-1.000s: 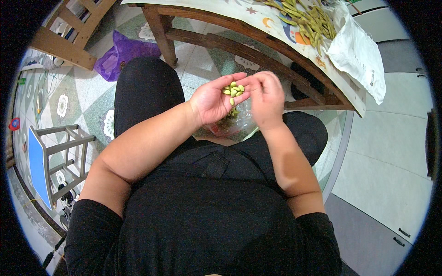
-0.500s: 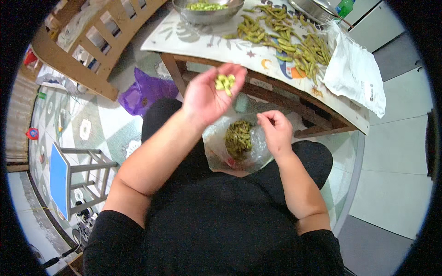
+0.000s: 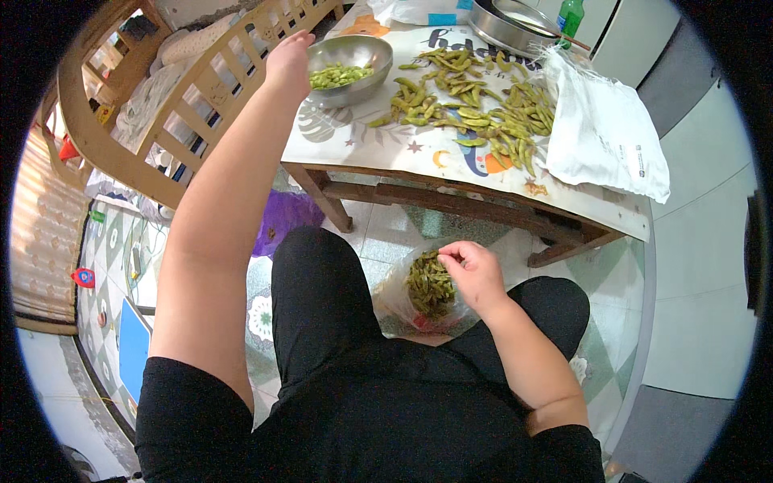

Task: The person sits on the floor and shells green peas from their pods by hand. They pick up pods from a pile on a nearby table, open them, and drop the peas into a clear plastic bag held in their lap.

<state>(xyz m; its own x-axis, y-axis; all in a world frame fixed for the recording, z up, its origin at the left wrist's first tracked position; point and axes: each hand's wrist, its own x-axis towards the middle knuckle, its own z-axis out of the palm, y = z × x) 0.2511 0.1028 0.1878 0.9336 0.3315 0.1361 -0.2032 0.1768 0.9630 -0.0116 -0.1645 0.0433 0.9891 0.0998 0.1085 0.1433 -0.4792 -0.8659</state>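
Note:
My left hand (image 3: 290,66) is stretched out at the left rim of a metal bowl (image 3: 382,58). Its fingers are extended and the palm is turned from view, so any beans in it are hidden. Shelled green beans (image 3: 341,76) lie in the bowl. Over a clear plastic bag (image 3: 391,304) between my knees, my right hand (image 3: 477,276) is closed in a pinch, thumb against index finger. What the pinch holds, if anything, I cannot make out. Brownish-green empty-looking pods (image 3: 431,286) fill the bag. Many unshelled soybean pods (image 3: 475,101) are spread over the table.
The low wooden table (image 3: 322,157) has a printed cover. On it are a white sack (image 3: 604,141), a steel pan (image 3: 503,28) and a green bottle (image 3: 570,18). A wooden crib (image 3: 165,181) stands left, a purple bag (image 3: 286,217) under the table's left end, a blue-topped stool (image 3: 133,346) lower left.
My left hand, which held shelled beans in its cupped palm, has moved forward and left to the bowl. My right hand has dropped slightly, still pinched over the bag. The view has shifted.

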